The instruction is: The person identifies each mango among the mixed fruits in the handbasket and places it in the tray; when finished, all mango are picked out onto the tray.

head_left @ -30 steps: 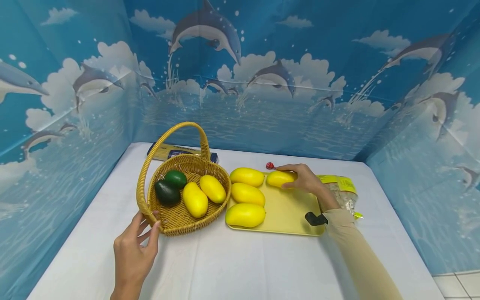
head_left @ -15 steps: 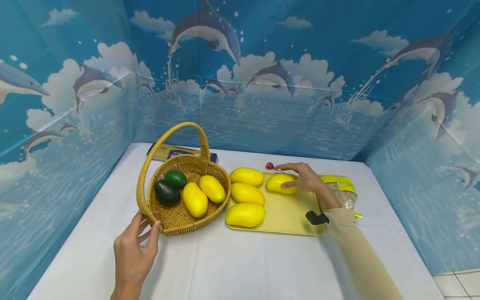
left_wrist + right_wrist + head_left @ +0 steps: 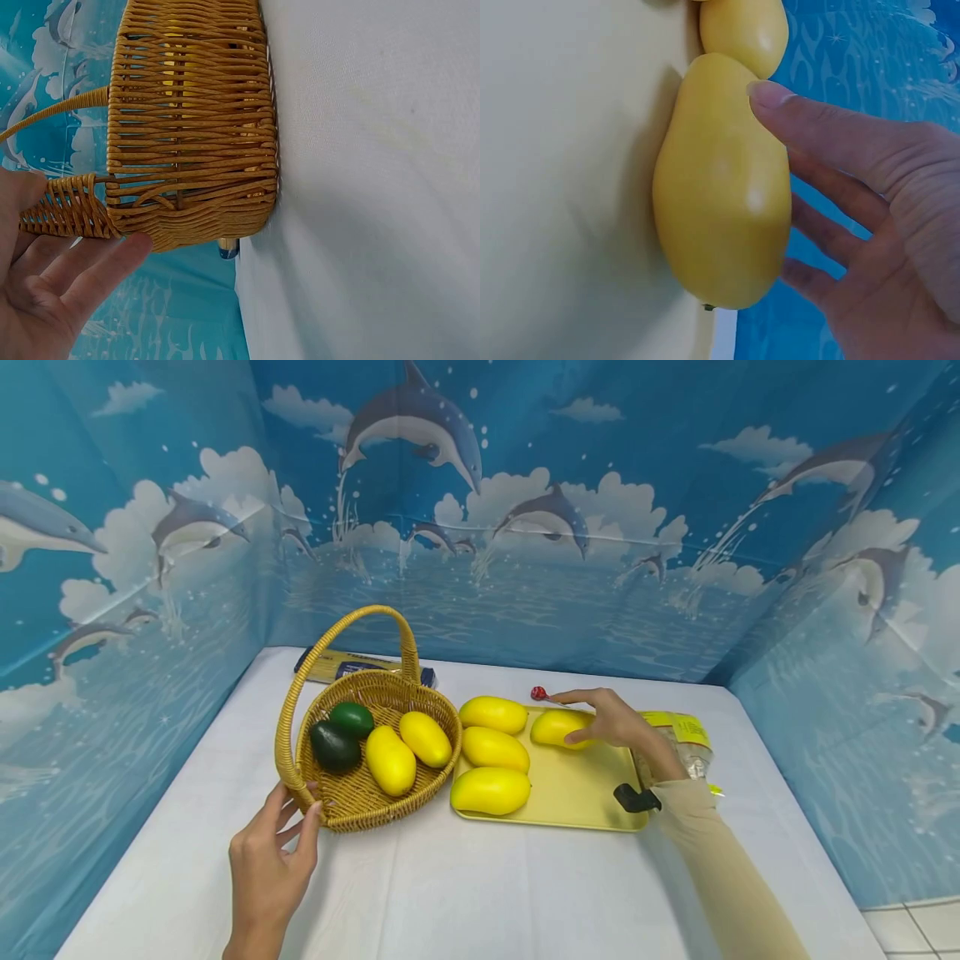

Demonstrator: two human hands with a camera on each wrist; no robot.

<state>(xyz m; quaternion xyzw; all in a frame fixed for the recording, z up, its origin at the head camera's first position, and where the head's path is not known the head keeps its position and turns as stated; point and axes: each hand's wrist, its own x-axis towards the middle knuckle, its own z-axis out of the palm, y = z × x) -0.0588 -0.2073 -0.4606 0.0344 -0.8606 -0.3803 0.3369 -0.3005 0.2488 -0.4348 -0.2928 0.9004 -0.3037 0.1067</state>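
Note:
My left hand [image 3: 270,856] grips the near end of the handle of a wicker basket [image 3: 360,810], its thumb and fingers on either side. Two dark green avocados [image 3: 335,746] and two yellow mangoes [image 3: 390,760] lie in the basket. My right hand [image 3: 618,722] holds a yellow mango [image 3: 720,187] at the back of the yellow tray [image 3: 577,785]. In the right wrist view its thumb lies on the near side, with the other fingers partly hidden behind the fruit. Three more mangoes [image 3: 491,791] are lined up along the tray's left side.
A red lollipop [image 3: 538,693] lies at the tray's back edge, its stick pointing toward my right hand. Behind the basket is a pasta packet [image 3: 330,668]. A clear bag with a yellow label [image 3: 690,729] sits right of the tray. Dolphin-print curtains [image 3: 465,602] surround the white table.
The mango at my right hand has shifted slightly toward me and left on the tray. The right thumb has moved a little down along it. My left hand and the basket stay put.

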